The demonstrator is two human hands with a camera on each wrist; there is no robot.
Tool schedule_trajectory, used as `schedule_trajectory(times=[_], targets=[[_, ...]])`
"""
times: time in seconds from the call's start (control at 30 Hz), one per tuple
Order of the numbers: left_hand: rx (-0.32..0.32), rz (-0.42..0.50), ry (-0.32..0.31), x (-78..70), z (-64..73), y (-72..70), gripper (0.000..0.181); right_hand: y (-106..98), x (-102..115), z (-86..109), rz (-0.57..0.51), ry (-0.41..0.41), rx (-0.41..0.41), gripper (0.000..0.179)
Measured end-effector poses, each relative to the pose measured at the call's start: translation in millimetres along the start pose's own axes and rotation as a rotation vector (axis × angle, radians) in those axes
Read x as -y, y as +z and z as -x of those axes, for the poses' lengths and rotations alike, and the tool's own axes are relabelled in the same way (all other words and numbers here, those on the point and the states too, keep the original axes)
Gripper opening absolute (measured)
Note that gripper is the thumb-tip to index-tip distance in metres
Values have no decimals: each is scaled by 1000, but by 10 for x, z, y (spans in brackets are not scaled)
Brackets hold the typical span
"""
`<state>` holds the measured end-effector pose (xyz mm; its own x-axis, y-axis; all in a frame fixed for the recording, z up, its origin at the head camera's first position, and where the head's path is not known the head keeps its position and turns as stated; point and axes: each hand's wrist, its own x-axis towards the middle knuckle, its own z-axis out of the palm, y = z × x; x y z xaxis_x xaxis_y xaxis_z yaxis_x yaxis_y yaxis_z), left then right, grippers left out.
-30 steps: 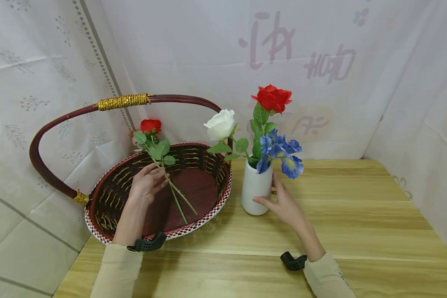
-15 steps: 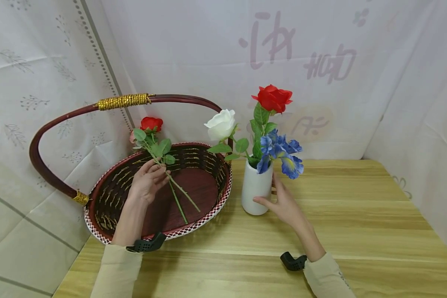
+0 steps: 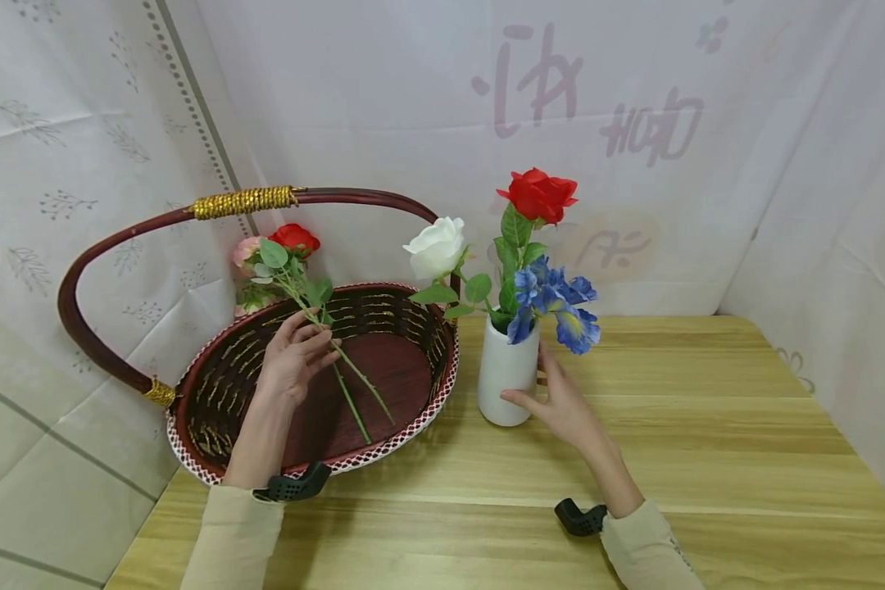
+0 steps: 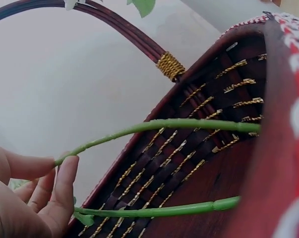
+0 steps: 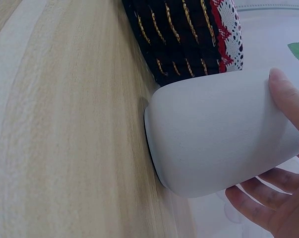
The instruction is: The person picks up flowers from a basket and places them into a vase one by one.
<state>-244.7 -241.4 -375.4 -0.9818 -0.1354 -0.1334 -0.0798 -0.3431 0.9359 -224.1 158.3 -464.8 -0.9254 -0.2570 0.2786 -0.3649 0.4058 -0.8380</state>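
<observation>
In the head view, my left hand (image 3: 295,356) is over the wicker basket (image 3: 442,393). Its thumb and fingertips pinch a thin green flower stem (image 4: 164,123). A second stem (image 4: 189,210) runs beside it, free of the fingertips. Above the hand are a red rose (image 3: 295,238) and a pink flower (image 3: 247,252); which bloom the pinched stem bears I cannot tell. My right hand (image 3: 560,401) holds the upright white vase (image 3: 507,377) on its right side, thumb in front. In the vase stand a red rose (image 3: 538,195), a white rose (image 3: 437,247) and a blue iris (image 3: 560,299).
The basket's tall arched handle (image 3: 369,195) rises behind my left hand. The wooden table (image 3: 708,426) extends right of the vase. Printed white cloth (image 3: 383,98) hangs at the back and both sides.
The red rose over the basket has shifted up and slightly left, and the pink flower beside it now shows more. My left hand has barely moved; my right hand and the vase stay still.
</observation>
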Motion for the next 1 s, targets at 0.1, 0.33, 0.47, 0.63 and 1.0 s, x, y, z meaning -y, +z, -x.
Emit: schedule_trajectory(times=[0.1, 0.33, 0.47, 0.63, 1.0], targets=[[10, 31, 17, 1, 1, 8, 59, 0, -1, -1, 0, -1, 0, 102], [65, 2, 127, 31, 26, 33, 43, 5, -6, 1, -5, -11, 3, 101], [89, -37, 202, 37, 50, 64, 42, 9, -9, -1, -7, -13, -1, 101], [91, -68, 258, 48, 67, 98, 41, 7, -10, -4, -3, -13, -2, 102], [32, -8, 337, 71, 87, 143, 43, 3, 16, -2, 0, -7, 0, 102]])
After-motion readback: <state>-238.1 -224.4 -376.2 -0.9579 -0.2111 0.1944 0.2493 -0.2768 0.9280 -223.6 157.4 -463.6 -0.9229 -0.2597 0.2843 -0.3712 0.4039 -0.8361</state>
